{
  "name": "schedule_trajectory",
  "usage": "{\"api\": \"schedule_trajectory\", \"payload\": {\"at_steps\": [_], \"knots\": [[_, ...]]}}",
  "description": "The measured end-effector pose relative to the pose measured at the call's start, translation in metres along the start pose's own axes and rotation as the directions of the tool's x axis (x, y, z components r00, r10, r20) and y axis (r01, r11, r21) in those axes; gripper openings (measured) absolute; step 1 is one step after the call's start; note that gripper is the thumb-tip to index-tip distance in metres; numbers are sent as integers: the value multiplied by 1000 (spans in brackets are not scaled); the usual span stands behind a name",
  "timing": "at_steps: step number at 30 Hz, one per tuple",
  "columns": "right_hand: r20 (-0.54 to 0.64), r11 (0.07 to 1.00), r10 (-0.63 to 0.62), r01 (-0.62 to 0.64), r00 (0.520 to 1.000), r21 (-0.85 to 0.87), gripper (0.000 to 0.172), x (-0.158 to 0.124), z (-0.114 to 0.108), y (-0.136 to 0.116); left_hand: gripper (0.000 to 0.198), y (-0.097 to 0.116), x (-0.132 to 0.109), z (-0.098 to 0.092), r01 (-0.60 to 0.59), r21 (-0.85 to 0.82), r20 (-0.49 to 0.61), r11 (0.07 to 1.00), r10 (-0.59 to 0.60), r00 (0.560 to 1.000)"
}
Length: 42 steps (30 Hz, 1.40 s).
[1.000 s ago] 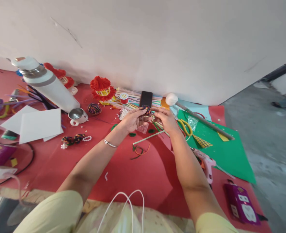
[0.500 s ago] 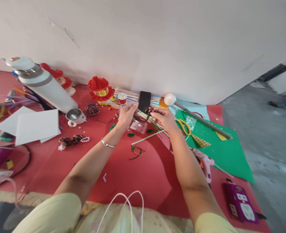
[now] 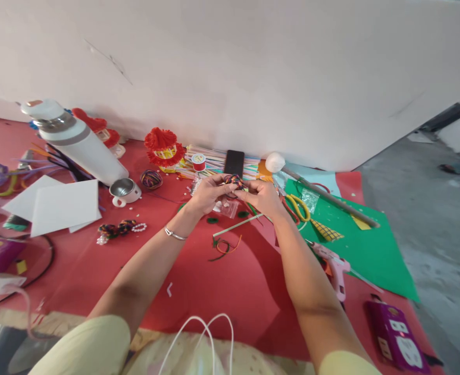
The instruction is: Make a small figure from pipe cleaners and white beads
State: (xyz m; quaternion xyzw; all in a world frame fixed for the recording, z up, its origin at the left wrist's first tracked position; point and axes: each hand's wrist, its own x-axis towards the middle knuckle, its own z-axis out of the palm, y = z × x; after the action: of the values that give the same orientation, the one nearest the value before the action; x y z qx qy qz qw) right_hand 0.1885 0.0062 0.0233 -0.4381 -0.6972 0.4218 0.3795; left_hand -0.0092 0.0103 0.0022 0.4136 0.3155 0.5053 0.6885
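Between my two hands is a small bundle of dark multicolored yarn [image 3: 234, 181], held above the red table. My left hand [image 3: 211, 194] pinches its left side, with a bangle on the wrist. My right hand [image 3: 264, 197] grips its right side with fingers closed. Fingers cover part of the bundle, so its full shape is hidden. Just behind it lies a black phone [image 3: 234, 160]. Below the hands are a small clear plastic bag [image 3: 229, 209], a pale green stick [image 3: 235, 226] and loose green and orange yarn strands [image 3: 225, 249].
At left stand a white bottle [image 3: 85, 143], a small metal cup [image 3: 124, 191], a yarn ball [image 3: 151, 179], a yarn piece with beads [image 3: 116, 229] and white sheets [image 3: 66, 205]. Rightward lie yellow-handled scissors [image 3: 299, 207], a pink glue gun [image 3: 334, 264], a rod [image 3: 331, 197] and a purple power strip [image 3: 399, 336].
My left hand has moved in from the left and now holds the yarn bundle along with my right hand. The view has shifted slightly.
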Motion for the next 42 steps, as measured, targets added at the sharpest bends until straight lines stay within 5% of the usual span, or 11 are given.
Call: {"api": "schedule_trajectory", "payload": {"at_steps": [7, 12, 18, 20, 23, 24, 27, 29, 32, 42], "knots": [[-57, 997, -29, 24, 998, -78, 41, -2, -6, -6, 43, -2, 2, -5, 6, 38, -13, 999, -6, 1000], [-2, 999, 15, -15, 1000, 49, 37, -3, -12, -6, 48, 2, 1, -4, 39, 94, -25, 995, -37, 999], [66, 1000, -14, 14, 998, 0, 29, -6, -16, -6, 35, 6, 4, -8, -96, 243, -127, 965, 130, 983], [54, 997, -36, 40, 998, -62, 27, -8, -12, -8, 25, 5, 6, -10, -168, 413, -199, 895, 269, 942], [-11, 987, -83, 81, 997, -141, 26, -8, -6, -9, 20, 6, 6, -11, -220, 637, -310, 739, 506, 805], [-36, 983, -101, 94, 994, -160, 27, -8, -5, -8, 19, 7, 5, -11, -220, 637, -318, 739, 511, 798], [-75, 976, -132, 116, 988, -183, 28, -7, -4, -6, 28, 8, 2, -8, -200, 423, -163, 884, 292, 942], [-71, 978, -132, 118, 989, -173, 28, -7, -4, -6, 41, 8, 0, -5, -157, 285, 10, 946, 160, 987], [-55, 980, -126, 115, 991, -162, 27, -8, -3, -9, 51, 8, -2, -3, -132, 222, 85, 966, 116, 990], [-34, 989, -144, 142, 989, -52, 39, -10, -16, -13, 44, 17, -2, -10, -119, 118, -17, 986, 122, 992]]}}
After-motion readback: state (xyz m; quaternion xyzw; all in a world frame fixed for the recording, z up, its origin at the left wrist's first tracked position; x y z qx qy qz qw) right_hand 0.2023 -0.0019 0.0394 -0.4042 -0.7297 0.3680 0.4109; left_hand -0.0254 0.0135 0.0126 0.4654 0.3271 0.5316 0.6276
